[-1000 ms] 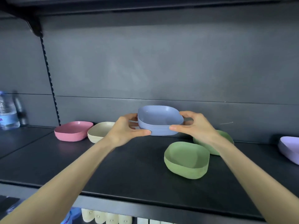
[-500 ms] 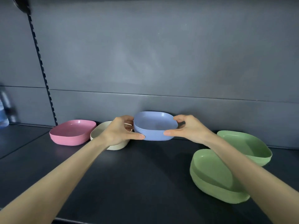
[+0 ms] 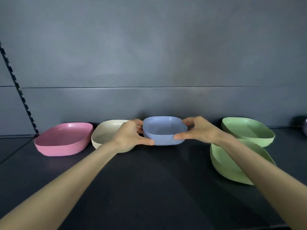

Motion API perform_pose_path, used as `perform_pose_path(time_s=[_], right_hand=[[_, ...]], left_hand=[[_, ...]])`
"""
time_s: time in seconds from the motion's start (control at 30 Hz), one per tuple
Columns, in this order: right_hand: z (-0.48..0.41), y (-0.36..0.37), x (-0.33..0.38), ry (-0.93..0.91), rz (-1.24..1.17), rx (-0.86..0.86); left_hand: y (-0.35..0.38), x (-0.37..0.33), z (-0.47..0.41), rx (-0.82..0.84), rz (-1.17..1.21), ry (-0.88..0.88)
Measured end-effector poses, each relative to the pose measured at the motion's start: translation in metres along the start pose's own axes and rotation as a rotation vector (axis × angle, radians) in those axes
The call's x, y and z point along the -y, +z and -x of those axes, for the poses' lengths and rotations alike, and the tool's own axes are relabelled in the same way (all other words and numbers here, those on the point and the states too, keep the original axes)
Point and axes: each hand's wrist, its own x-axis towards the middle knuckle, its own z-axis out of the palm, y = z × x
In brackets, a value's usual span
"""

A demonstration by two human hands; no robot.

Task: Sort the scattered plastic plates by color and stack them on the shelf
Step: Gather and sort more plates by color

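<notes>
Both hands hold the blue stack of plates (image 3: 163, 131) at the back of the dark shelf (image 3: 149, 188) — the left hand (image 3: 131, 138) grips its left side, the right hand (image 3: 197, 130) its right side. The cream plates (image 3: 106, 131) and pink plates (image 3: 64, 138) sit to the left. Two green plates (image 3: 249, 130) sit on the right.

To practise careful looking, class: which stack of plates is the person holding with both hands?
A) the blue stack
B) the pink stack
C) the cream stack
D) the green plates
A: the left hand and the right hand grip opposite sides of the blue stack, with thumbs at its front edge.
</notes>
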Motion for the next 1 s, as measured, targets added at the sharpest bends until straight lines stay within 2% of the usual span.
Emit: perform_pose_path(time_s=[0.2,0.43,0.77,1.0], right_hand=[[-0.006,0.006,-0.005,0.026,0.007,0.014],[-0.010,0.008,-0.015,0.029,0.070,0.055],[-0.015,0.007,-0.020,0.029,0.115,0.119],[-0.016,0.009,-0.019,0.029,0.131,0.116]], left_hand=[[-0.002,0.002,-0.004,0.037,-0.099,0.023],[0.005,0.002,-0.006,0.049,-0.421,0.002],[0.002,-0.002,-0.002,-0.018,-0.751,0.055],[-0.001,-0.004,-0.001,-0.015,-0.731,0.046]])
